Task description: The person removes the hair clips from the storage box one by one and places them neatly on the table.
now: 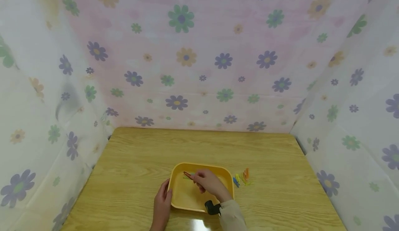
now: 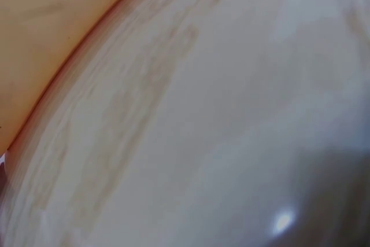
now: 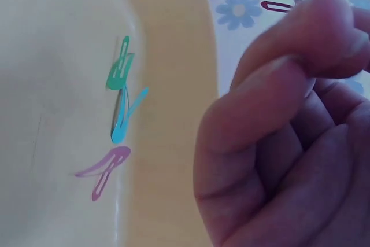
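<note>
My right hand [image 1: 209,182] is over the yellow tray [image 1: 187,209] and pinches a red snap hair clip [image 1: 187,174] between thumb and fingertips. In the right wrist view that red hair clip [image 3: 276,6] sticks out past the curled fingers. Inside the tray lie a green hair clip [image 3: 120,70], a light blue hair clip [image 3: 119,125] and a purple hair clip [image 3: 110,169], all snapped open, in a row near the wall. At the tray's left side my left hand [image 1: 162,201] grips the rim. The left wrist view shows part of that hand's skin, with its fingers out of sight.
Right of the tray, on the wooden table [image 1: 274,189], lies a small group of hair clips: a blue clip [image 1: 236,181], a yellow clip [image 1: 237,178] and an orange clip [image 1: 246,174] among them. Flower-patterned sheets [image 1: 199,85] enclose the table at the back and both sides.
</note>
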Available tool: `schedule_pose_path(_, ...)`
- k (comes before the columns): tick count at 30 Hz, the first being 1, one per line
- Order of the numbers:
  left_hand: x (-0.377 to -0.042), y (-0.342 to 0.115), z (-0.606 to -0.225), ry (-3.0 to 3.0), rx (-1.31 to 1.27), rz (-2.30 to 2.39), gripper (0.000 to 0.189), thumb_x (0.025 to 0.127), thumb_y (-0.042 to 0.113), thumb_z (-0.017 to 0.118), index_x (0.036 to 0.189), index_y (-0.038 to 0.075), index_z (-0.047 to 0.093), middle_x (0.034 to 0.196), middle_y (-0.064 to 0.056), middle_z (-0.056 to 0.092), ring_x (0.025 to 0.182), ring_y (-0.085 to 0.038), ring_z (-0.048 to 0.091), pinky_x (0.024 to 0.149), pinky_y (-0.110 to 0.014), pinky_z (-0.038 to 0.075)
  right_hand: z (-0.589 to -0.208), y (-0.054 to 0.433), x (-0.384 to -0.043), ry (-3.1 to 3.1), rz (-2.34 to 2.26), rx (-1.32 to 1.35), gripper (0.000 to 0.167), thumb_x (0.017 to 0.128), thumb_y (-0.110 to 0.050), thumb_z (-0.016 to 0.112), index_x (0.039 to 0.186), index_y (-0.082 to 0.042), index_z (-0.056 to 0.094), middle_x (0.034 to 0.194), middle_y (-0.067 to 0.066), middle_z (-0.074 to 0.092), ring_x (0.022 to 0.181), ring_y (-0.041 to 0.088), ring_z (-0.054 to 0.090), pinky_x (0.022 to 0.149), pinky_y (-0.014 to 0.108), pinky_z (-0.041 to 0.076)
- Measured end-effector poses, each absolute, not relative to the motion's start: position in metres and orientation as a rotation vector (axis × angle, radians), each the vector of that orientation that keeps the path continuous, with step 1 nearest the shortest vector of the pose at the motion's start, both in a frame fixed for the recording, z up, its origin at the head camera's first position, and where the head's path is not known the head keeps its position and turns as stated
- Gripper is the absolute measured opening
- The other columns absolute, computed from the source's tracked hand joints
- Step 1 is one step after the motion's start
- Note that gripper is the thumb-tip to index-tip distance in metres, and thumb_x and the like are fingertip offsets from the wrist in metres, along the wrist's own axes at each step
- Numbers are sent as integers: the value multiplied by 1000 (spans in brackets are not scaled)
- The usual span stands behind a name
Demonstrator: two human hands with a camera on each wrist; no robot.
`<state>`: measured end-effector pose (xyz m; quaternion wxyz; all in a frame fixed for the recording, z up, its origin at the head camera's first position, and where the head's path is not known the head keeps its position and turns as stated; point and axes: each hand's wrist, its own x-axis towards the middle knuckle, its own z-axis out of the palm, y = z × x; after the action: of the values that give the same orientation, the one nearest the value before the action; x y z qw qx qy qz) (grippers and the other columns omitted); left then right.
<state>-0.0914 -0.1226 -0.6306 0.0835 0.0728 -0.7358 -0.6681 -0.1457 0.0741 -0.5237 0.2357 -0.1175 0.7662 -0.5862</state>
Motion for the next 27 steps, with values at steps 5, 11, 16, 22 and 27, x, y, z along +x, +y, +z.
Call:
schedule_pose_path(5, -90, -122, -633, -2194, 227, -1992, 34, 93, 25, 46, 127, 20, 46, 130, 1, 44, 117, -10, 43, 88, -23, 42, -523, 83, -138, 2095, -1659, -283, 40, 88, -38, 53, 77, 0, 54, 55, 1, 43, 46, 15, 46, 50, 39, 47)
schedule_pose_path(11, -89, -123, -633, -2193, 234, -1995, 36, 93, 27, 47, 128, 18, 46, 131, -1, 44, 117, -12, 43, 88, -22, 42, -524, 92, -129, 2087, -1683, -232, 35, 88, -37, 52, 79, -3, 56, 56, 2, 44, 47, 16, 47, 51, 41, 49)
schedule_pose_path(16, -89, -124, -627, -2185, 224, -2000, 35, 93, 22, 48, 127, 17, 47, 130, -2, 45, 117, -11, 43, 88, -21, 41, -525, 100, -125, 2089, -1701, -198, 34, 88, -38, 53, 79, -5, 57, 56, 1, 44, 47, 14, 47, 53, 42, 49)
schedule_pose_path(22, -84, -122, -608, -2213, 228, -1997, 35, 94, 14, 45, 129, 9, 45, 131, -8, 44, 117, -16, 43, 88, -23, 41, -522, 112, -121, 2038, -1784, -146, 37, 88, -37, 53, 80, -1, 54, 58, 0, 42, 46, 13, 46, 49, 36, 48)
schedule_pose_path(27, -83, -119, -604, -2210, 210, -1993, 36, 93, 10, 45, 129, 6, 45, 130, -9, 45, 117, -16, 43, 88, -22, 42, -525, 125, -120, 2048, -1823, -78, 43, 87, -38, 54, 82, 4, 49, 59, 1, 41, 47, 15, 47, 49, 34, 47)
